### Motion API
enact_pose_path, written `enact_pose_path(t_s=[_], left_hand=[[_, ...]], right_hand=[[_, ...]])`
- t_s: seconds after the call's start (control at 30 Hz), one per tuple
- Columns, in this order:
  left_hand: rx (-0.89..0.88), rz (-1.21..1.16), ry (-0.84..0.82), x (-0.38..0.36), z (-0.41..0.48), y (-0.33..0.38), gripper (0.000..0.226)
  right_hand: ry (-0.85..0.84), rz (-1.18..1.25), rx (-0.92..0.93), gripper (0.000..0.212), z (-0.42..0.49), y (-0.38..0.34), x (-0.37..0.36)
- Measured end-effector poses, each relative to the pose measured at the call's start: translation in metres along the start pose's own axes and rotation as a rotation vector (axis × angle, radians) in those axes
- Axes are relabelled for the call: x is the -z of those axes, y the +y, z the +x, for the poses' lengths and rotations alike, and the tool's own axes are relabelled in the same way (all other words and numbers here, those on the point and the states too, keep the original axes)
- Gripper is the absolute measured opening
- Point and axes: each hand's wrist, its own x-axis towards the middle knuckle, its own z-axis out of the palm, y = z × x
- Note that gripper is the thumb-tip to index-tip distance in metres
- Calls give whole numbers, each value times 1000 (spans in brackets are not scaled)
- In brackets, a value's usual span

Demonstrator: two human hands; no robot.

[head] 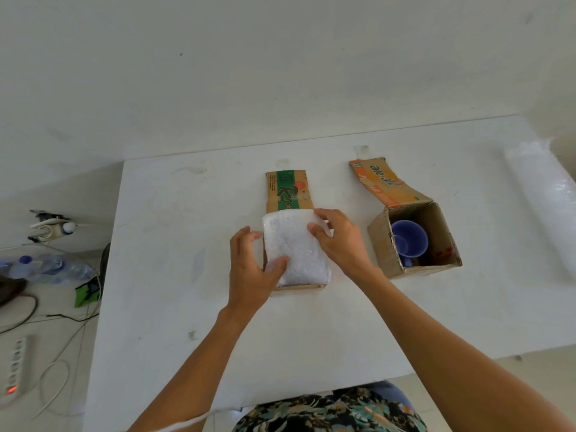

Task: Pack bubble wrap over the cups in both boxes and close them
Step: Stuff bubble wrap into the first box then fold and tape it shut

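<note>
A folded pad of bubble wrap lies over the mouth of the left cardboard box, whose green-printed lid flap stands open at the back. My left hand grips the pad's left edge, thumb on top. My right hand holds the pad's right upper corner, fingers curled over it. The cup in this box is hidden under the wrap. The right cardboard box, with an orange lid flap open at the back, holds a blue cup lying uncovered inside.
Both boxes stand on a white table. A roll of bubble wrap lies along the table's right side. On the floor to the left are water bottles, cables and a power strip.
</note>
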Motion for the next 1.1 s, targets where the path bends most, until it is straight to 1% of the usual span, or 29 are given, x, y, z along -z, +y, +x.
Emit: enact_pose_path(t_s=[0.03,0.07,0.13,0.27,0.33,0.4,0.47,0.53,0.6,0.67,0.87,1.0,1.03,1.1], left_hand=[[-1,-43,-9,0,2,0,69],[12,-85,-37,1,4,1,77],[41,-125,-94,-1,8,4,79],[54,-100,-75,-7,15,9,82],[34,-85,-65,-11,17,9,76],[33,-71,-41,-15,17,8,69],[57,-74,-12,-18,17,9,61],[83,-70,7,-21,21,11,46],[118,-38,6,-22,27,13,34],[153,-9,6,-23,33,14,26],[218,12,-3,-24,42,16,18],[162,76,47,-30,36,15,18],[147,67,66,-30,34,14,17],[167,-30,92,-30,35,13,21]], right_hand=[[-1,-5,6,44,0,0,0],[1,-9,14,44,0,0,-1],[5,-27,26,44,0,0,-1],[-51,-176,68,46,3,0,-1],[-68,-241,87,43,6,0,0],[-60,-256,103,40,8,0,1],[-69,-258,93,38,9,1,1],[-88,-274,77,37,10,3,0],[-101,-283,57,38,11,3,-1],[-112,-267,17,37,13,1,-3],[-119,-207,-95,34,19,-4,-7],[-139,-163,-161,29,23,-6,-8],[-135,-160,-166,28,23,-5,-9],[-129,-172,-176,28,22,-4,-12]])
